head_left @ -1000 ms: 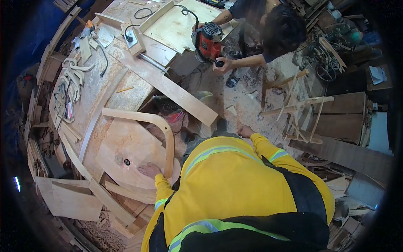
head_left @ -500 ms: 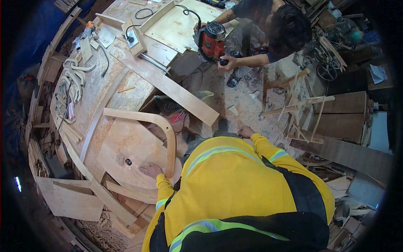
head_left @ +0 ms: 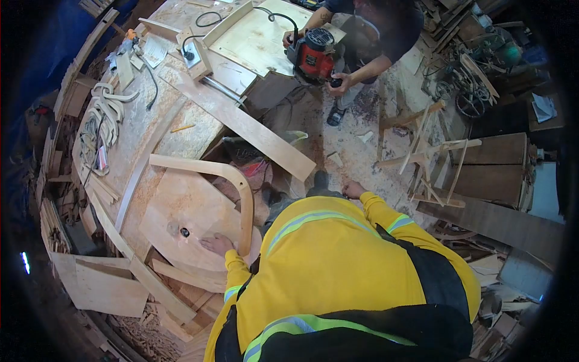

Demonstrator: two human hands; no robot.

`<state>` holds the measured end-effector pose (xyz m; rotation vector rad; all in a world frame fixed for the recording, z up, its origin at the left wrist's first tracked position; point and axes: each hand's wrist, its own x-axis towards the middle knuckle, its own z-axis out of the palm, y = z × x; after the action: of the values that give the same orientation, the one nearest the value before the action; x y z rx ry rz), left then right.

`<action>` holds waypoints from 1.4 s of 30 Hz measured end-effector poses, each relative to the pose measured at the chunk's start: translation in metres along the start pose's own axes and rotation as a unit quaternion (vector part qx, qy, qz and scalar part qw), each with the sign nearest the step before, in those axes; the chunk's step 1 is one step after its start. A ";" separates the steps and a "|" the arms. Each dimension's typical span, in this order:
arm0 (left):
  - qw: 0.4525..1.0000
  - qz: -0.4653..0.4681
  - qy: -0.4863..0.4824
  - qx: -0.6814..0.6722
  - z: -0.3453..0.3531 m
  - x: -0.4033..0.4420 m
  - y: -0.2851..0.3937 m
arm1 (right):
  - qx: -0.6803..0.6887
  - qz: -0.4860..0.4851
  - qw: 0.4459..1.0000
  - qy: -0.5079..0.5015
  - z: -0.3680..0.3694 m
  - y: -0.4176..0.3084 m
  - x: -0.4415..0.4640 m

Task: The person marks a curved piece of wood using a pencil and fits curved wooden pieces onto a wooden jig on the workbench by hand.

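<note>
My left hand [head_left: 217, 244] lies flat with fingers spread on a pale wooden panel [head_left: 175, 205] that has a dark round hole. Right beside it, a curved wooden piece [head_left: 246, 205] rests on the panel, its lower end near my fingers. My right hand [head_left: 353, 189] hangs over the floor by my body, its fingers curled; whether anything is in them is too small to tell. Across from me, a co-worker's two hands hold a red and black router [head_left: 315, 57] by its side handles.
A long board [head_left: 241, 123] juts off the bench toward me. A power socket block [head_left: 194, 59], a pencil [head_left: 182, 128] and curved wood pieces [head_left: 105, 114] lie on the bench. A wooden frame [head_left: 422, 154] stands at the right, with scrap wood around.
The co-worker has shifted, with head now nearer the top edge, and the router has moved slightly right and tilted. Both my hands stay in place.
</note>
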<state>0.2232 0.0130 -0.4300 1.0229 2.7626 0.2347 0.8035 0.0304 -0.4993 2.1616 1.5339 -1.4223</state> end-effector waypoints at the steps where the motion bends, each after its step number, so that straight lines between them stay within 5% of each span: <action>1: 1.000 0.002 0.004 -0.006 0.001 0.000 -0.001 | 0.007 0.006 1.000 -0.002 -0.001 -0.002 -0.002; 8: 1.000 -0.009 0.001 -0.013 -0.002 -0.002 0.004 | -0.048 -0.065 0.997 0.012 -0.005 -0.004 -0.002; 14: 1.000 -0.006 0.010 0.002 0.008 0.003 -0.005 | 0.031 0.013 0.999 0.009 -0.005 -0.007 -0.003; 42: 1.000 -0.006 -0.013 0.022 0.005 0.008 -0.005 | 0.040 -0.012 0.999 0.002 -0.016 -0.014 0.007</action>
<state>0.2151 0.0149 -0.4369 1.0121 2.7613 0.1579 0.8026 0.0508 -0.4908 2.1979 1.5354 -1.5126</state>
